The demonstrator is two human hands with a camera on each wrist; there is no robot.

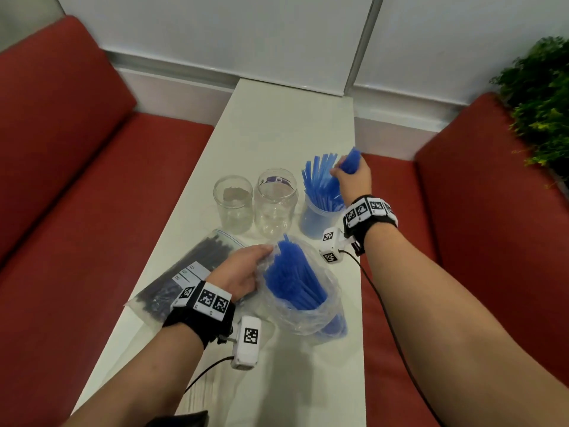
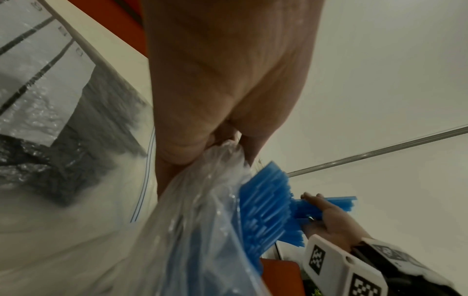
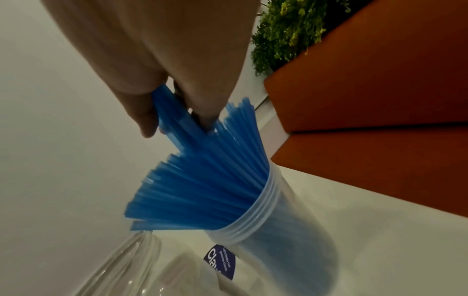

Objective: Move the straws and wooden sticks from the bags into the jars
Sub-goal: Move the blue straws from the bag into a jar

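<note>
My right hand (image 1: pixel 349 174) grips a bundle of blue straws (image 1: pixel 351 161) (image 3: pixel 174 118) just over the rightmost clear jar (image 1: pixel 320 215) (image 3: pixel 286 240), which holds many blue straws fanning out of its mouth. My left hand (image 1: pixel 246 268) (image 2: pixel 222 112) pinches the rim of a clear plastic bag (image 1: pixel 303 298) (image 2: pixel 202 210) full of blue straws (image 1: pixel 292 278) (image 2: pixel 266 208), holding it upright on the white table (image 1: pixel 277 127). Two empty clear jars (image 1: pixel 233 203) (image 1: pixel 275 201) stand to the left of the filled one. A zip bag of dark sticks (image 1: pixel 184 272) (image 2: pixel 76 140) lies flat under my left wrist.
Red benches (image 1: pixel 77 195) (image 1: pixel 492 211) run along both long sides of the narrow table. A green plant (image 1: pixel 542 103) (image 3: pixel 286 34) stands at the far right. White wall panels close the table's far end. A cable (image 1: pixel 385 309) trails from the right wrist camera.
</note>
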